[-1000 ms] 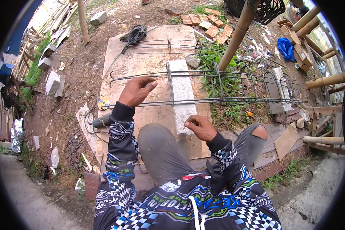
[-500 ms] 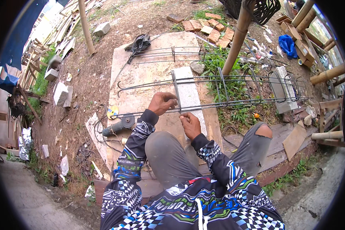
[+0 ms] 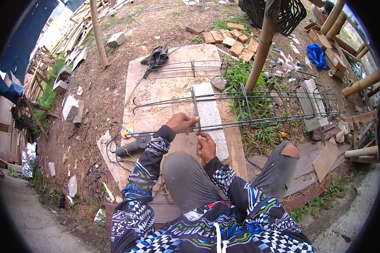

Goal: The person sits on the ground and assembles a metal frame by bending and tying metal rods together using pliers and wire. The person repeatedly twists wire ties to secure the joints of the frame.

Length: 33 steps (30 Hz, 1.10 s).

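Note:
A long cage of thin steel reinforcing bars lies across in front of me, with square stirrups spaced along it. At its near left corner, my left hand pinches the end stirrup close to the lower bars. Just below that corner my right hand is curled shut, thumb and forefinger up against the joint. What it grips is too small to make out. Under the bars lies a pale concrete block. An angle grinder rests left of my knee.
A plywood sheet lies under the work. A second bar cage lies beyond. A bamboo post stands at the right, near another block. Broken bricks, a black plastic bag and a cable lie around.
My right hand has dropped slightly below the joint and turned more upright, its fingers curled. My left hand stays by the stirrup. The whole view has shifted a little.

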Motion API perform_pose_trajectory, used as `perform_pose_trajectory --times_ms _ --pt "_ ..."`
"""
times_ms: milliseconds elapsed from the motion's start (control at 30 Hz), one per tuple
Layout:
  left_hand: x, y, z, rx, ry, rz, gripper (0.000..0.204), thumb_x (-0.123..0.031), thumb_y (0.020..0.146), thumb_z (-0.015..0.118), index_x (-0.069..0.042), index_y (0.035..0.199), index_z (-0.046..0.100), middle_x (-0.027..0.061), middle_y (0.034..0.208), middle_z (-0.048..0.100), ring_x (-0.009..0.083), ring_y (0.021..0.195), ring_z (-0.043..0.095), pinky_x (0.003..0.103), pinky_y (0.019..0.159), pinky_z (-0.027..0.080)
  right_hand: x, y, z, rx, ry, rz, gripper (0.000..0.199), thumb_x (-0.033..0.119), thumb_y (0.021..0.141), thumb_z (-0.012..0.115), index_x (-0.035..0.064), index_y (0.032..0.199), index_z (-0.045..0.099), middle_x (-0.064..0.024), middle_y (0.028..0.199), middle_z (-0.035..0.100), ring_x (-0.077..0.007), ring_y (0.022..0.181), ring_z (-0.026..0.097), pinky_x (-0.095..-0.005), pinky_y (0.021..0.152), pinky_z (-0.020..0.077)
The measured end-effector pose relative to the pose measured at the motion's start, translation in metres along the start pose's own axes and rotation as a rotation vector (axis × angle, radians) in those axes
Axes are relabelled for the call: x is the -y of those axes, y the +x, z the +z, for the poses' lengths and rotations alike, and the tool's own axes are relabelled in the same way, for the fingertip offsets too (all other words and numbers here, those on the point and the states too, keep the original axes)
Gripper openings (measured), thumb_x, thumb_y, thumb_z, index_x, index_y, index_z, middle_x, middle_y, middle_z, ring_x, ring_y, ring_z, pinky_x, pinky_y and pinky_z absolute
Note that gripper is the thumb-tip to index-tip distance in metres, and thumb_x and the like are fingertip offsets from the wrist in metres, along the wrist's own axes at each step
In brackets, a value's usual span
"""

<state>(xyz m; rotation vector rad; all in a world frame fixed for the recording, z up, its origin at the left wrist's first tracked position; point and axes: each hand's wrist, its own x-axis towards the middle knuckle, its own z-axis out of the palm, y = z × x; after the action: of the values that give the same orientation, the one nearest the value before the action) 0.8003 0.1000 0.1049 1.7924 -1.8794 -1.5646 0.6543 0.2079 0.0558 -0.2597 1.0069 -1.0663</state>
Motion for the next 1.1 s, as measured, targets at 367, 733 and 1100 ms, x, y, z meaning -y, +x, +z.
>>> perform_pose_trajectory --times_ms 367,733,1100 --pt "0.004 0.005 0.010 -0.013 -0.009 0.216 0.050 -0.047 0.089 0.062 0.000 0.073 0.072 0.0037 0.058 0.061 0.0111 0.053 0.053 0.029 0.049 0.041 0.006 -0.006 -0.005 0.020 -0.076 -0.015 0.021 0.018 0.095 0.058 0.0026 0.108 0.061 0.0028 0.061 0.047 -0.0051 0.043 0.039 -0.0208 0.038 0.0280" --pt "0.003 0.005 0.019 -0.089 0.002 0.328 0.052 -0.047 0.089 0.062 0.001 0.069 0.068 0.0076 0.056 0.061 0.0157 0.052 0.056 0.034 0.051 0.044 0.146 0.025 -0.007 0.346 -1.756 -0.764 0.018 0.025 0.086 0.061 0.0092 0.089 0.070 -0.0152 0.076 0.068 -0.0328 0.074 0.067 -0.0421 0.071 0.0510" --pt "-0.006 0.007 0.019 -0.048 -0.143 0.293 0.044 -0.042 0.090 0.066 0.001 0.082 0.072 0.0006 0.062 0.059 0.0084 0.056 0.050 0.028 0.051 0.040 0.154 0.078 0.031 0.230 -1.998 0.015 0.038 0.031 0.072 0.071 0.0041 0.098 0.073 -0.0176 0.099 0.070 -0.0296 0.095 0.068 -0.0394 0.079 0.0534"
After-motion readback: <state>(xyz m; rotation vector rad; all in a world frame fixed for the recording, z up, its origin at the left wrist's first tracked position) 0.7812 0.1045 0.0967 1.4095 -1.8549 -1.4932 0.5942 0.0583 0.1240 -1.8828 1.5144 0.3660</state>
